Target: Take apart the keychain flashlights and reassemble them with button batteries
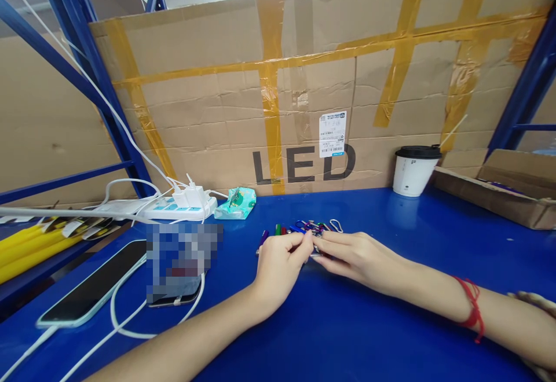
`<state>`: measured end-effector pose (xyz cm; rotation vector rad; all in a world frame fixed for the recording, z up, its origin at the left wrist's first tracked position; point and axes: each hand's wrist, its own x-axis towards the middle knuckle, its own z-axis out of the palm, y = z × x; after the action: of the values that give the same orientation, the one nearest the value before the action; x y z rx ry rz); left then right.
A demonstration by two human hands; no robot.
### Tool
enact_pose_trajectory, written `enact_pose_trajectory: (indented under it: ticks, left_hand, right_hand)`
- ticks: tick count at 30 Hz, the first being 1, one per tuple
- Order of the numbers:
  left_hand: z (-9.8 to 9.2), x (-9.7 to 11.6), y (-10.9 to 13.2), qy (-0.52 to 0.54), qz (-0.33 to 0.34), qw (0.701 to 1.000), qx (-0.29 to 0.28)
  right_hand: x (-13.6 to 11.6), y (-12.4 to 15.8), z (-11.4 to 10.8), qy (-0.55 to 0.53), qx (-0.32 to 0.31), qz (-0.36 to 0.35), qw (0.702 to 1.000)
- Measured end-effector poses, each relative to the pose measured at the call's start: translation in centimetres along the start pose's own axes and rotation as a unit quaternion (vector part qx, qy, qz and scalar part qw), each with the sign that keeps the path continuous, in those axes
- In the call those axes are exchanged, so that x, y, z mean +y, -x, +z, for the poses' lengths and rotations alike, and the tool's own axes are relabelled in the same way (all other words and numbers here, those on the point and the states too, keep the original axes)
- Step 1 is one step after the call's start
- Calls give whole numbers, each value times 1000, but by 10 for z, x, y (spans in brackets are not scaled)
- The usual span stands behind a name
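Observation:
My left hand [280,266] is closed in a pinch, thumb against forefinger, over the blue tabletop. My right hand [354,254] meets it from the right, its fingers close together and their tips at my left fingertips. What the two hold between them is too small and covered to make out. Just beyond the fingers lies a small heap of coloured metal carabiner clips [336,226]. Beside it, behind my left hand, are small tube-shaped pieces: a purple one [263,237], a green one [278,230] and a red one [284,230]. A blue piece [297,229] shows at my left fingertips.
At left, a phone [95,283] and a pixelated item [182,260] lie among white cables. A power strip [182,208] and teal packet [237,204] sit behind them. A lidded paper cup [414,172] and open cardboard box [499,199] stand at right, before a large carton [208,121].

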<state>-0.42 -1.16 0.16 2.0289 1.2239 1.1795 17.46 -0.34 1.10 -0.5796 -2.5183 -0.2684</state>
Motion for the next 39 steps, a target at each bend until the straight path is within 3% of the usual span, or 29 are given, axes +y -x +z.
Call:
enact_pose_trajectory:
  ticks: [9,15,25,31,35,39]
  left_hand:
    - [3,-1,-1,36,-18,999,-8]
    - [3,1,-2,90,-13,996,-3]
    - [4,6,-2,105,-29,994,0]
    - [8,6,1,120,-12,991,-64]
    - [6,5,0,124,-38,991,-13]
    - [2,4,-4,188,-73,978,50]
  right_hand:
    - [-1,-4,0,-75,1,37,997]
    - [0,-5,2,-140,64,56,986]
    - [10,-6,0,-152,157,179,959]
    - [6,-6,0,-213,157,228,937]
    - [14,-4,0,-198,130,253,938]
    - [31,0,5,-128,43,279,951]
